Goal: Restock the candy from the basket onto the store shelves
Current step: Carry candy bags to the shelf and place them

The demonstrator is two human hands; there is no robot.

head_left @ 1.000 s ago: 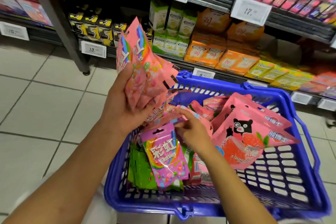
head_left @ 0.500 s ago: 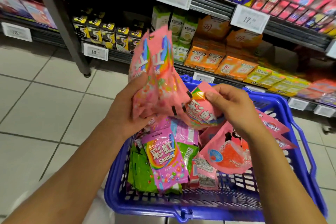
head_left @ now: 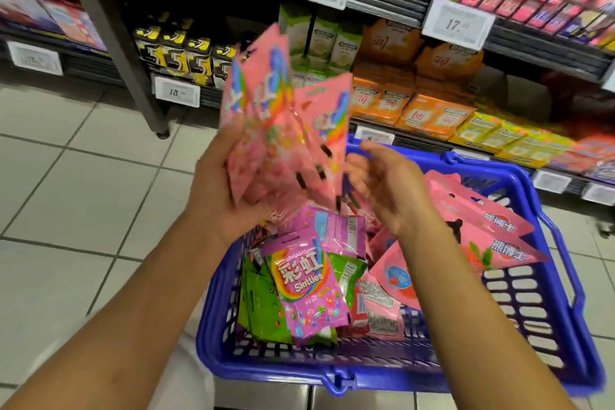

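Left hand: fingers curled round a fan of pink bags, held above the basket; fingertips hidden behind the bags.
Right hand: fingers loosely spread, holding nothing, just right of the fan; blurred.
Pink bags: motion-blurred, count unclear.
Basket: blue, below both hands; far right corner cut off.
Basket contents: Skittles bag in front, green bags partly buried beneath.
Shelves: beyond the fingers; price tags partly legible.

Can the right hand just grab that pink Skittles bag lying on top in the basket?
Probably yes. The right hand is open and holds nothing, and it hovers over the blue basket. The pink Skittles bag lies on top of the pile, with nothing covering it.
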